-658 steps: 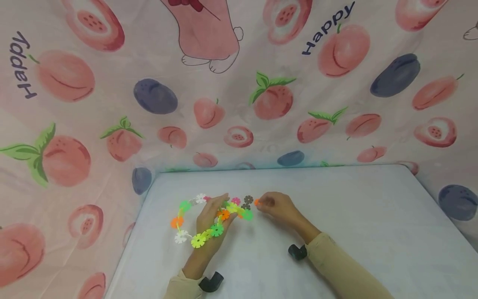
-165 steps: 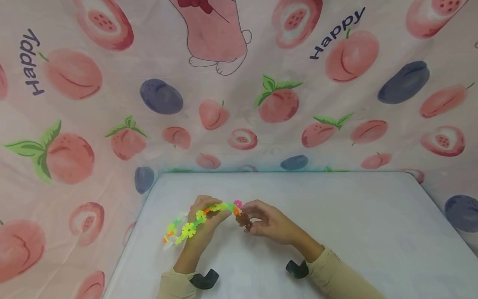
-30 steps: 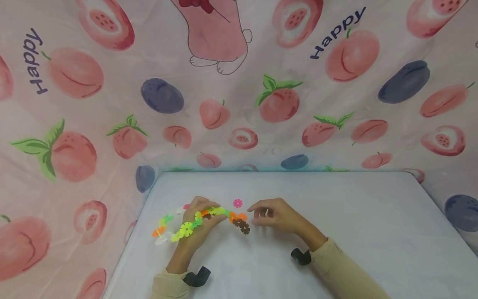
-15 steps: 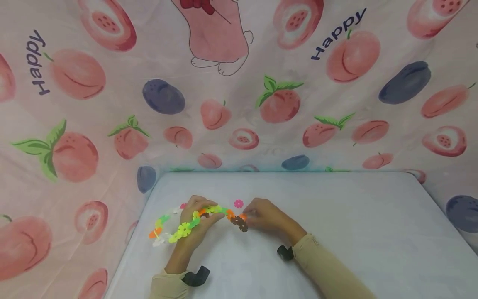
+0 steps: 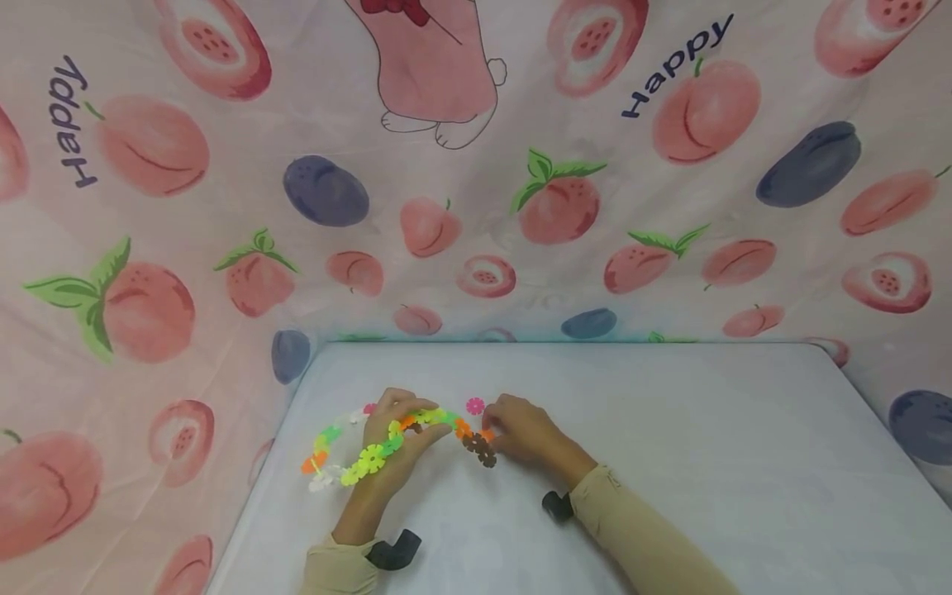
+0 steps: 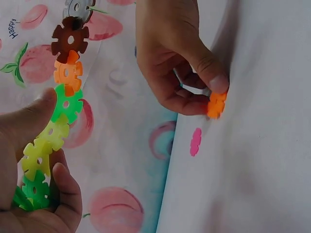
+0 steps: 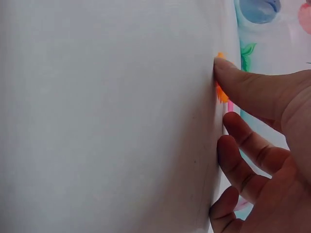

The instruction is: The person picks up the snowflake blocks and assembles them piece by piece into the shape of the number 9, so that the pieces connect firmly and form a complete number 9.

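Note:
My left hand (image 5: 402, 467) holds a chain of flower-shaped snowflake discs (image 5: 372, 457) in yellow, green, orange, white, pink and brown. The chain loops round behind the hand. In the left wrist view its thumb presses on a green disc (image 6: 66, 104); beyond that come an orange disc (image 6: 68, 75), a brown disc (image 6: 70, 40) and a dark, shiny disc (image 6: 78, 8) at the free end. Right of that end, my right hand (image 5: 524, 430) pinches a loose orange disc (image 5: 487, 435) between thumb and finger, low at the table. The right wrist view shows its thumb over this disc (image 7: 222, 92).
A loose pink disc (image 5: 475, 406) lies on the white table (image 5: 706, 463) just behind the orange one. A fruit-print cloth (image 5: 476, 207) hangs behind and to both sides. Black wrist cameras (image 5: 396, 551) sit at both cuffs.
Over the last second my right hand has moved left and taken hold of the orange disc. The brown discs, loose on the table much earlier, now hang on the chain's end.

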### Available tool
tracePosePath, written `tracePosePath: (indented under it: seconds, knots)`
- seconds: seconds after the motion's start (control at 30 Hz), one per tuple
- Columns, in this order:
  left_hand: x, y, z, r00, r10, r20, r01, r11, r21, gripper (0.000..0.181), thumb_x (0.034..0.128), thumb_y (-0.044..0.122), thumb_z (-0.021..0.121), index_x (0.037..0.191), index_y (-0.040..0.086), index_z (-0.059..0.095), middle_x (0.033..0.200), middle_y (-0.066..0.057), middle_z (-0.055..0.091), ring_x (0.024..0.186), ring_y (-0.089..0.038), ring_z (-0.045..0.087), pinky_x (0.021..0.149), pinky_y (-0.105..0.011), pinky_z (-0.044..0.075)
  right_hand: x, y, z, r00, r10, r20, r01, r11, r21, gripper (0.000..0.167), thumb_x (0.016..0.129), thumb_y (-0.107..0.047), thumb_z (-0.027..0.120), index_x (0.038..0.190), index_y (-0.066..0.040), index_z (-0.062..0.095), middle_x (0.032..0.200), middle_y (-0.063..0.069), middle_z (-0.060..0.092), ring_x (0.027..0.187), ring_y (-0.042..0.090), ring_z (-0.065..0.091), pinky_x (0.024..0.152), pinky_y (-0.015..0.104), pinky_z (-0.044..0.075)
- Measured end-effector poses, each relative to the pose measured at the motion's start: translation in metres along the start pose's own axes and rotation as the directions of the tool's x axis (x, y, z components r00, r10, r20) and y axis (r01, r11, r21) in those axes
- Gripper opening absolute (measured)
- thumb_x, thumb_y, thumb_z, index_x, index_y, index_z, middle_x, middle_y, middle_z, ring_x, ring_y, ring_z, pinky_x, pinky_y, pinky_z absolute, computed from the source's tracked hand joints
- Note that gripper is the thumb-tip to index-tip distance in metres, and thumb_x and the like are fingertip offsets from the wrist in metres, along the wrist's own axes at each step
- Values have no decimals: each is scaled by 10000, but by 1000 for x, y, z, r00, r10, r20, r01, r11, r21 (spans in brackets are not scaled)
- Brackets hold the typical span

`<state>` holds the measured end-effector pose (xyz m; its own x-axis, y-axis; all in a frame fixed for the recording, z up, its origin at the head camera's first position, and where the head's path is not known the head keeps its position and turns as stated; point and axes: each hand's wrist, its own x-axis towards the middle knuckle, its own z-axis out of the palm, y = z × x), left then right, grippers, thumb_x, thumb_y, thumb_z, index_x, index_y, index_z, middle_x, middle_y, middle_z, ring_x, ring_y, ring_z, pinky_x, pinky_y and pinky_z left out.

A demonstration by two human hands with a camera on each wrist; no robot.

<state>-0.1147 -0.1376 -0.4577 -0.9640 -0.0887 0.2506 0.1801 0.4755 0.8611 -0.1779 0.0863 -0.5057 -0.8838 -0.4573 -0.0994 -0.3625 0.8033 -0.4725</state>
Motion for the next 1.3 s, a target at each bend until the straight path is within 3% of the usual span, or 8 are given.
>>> tracePosePath:
  seconds: [0.27, 0.4, 0.63, 0.73, 0.9, 1.03, 1.2, 1.3]
  knots:
    - [2, -3, 1, 1000, 28, -7, -28, 1000, -11, 225, 811, 259, 879, 1021, 269, 798, 1024, 40, 590, 873, -159, 605, 722, -216, 529, -4, 3, -1, 998, 50, 37, -55, 987, 154, 241, 877, -152, 786, 890, -297, 595, 828, -100, 630, 812, 135, 574, 728, 290, 497]
    - [3, -3, 2, 999, 41, -26, -41, 999, 16, 182, 851, 225, 844, 1027, 247, 803, 1025, 36, 598, 926, -125, 588, 769, -291, 556, -6, 8, -3, 999, 40, 24, -44, 979, 199, 204, 909, -160, 755, 911, -306, 613, 851, -105, 642, 839, 136, 585, 752, 292, 513]
    - [3, 0, 3, 995, 51, -80, -48, 998, 35, 147, 883, 188, 806, 1026, 220, 808, 1044, 31, 620, 959, -116, 599, 766, -186, 517, -10, 20, -9, 1000, -8, -11, 10, 966, 259, 161, 900, -168, 722, 971, -311, 696, 853, -135, 665, 837, 103, 603, 773, 313, 516]
    - [4, 1, 4, 991, 68, -116, -61, 997, 56, 143, 887, 181, 795, 1029, 188, 810, 1045, 17, 634, 947, -128, 614, 758, -170, 516, -13, 24, -14, 1000, -8, -7, 10, 943, 332, 182, 899, -131, 686, 973, -296, 710, 847, -111, 675, 827, 124, 611, 757, 327, 515]
    - [6, 1, 6, 972, 123, -201, -105, 990, 99, 153, 873, 153, 803, 1025, 147, 811, 1025, -15, 657, 910, -153, 637, 749, -169, 508, -20, 25, -25, 997, 33, 64, -63, 829, 555, 102, 932, -150, 670, 988, -223, 714, 873, 36, 720, 835, 247, 655, 739, 368, 548]
    - [6, 0, 6, 943, 192, -272, -166, 979, 116, 167, 842, 98, 822, 1003, 141, 815, 992, -41, 668, 871, -183, 646, 745, -153, 479, -26, 22, -34, 992, 54, 110, -114, 732, 672, 138, 938, -187, 699, 1070, -188, 737, 930, 154, 724, 862, 339, 656, 761, 400, 562]
    - [8, -1, 7, 900, 276, -337, -245, 961, 132, 170, 824, 48, 824, 982, 107, 811, 955, -74, 667, 857, -222, 655, 784, -97, 448, -34, 19, -42, 986, 80, 146, -162, 664, 730, 192, 961, -201, 680, 1136, -183, 756, 995, 101, 707, 911, 352, 644, 813, 388, 564]
    - [9, -2, 7, 885, 298, -358, -261, 954, 149, 158, 828, 51, 823, 978, 95, 805, 949, -82, 661, 855, -221, 658, 810, -65, 439, -36, 17, -45, 984, 70, 162, -172, 598, 783, 201, 978, -184, 651, 1142, -111, 741, 1018, 75, 693, 931, 377, 638, 841, 378, 571]
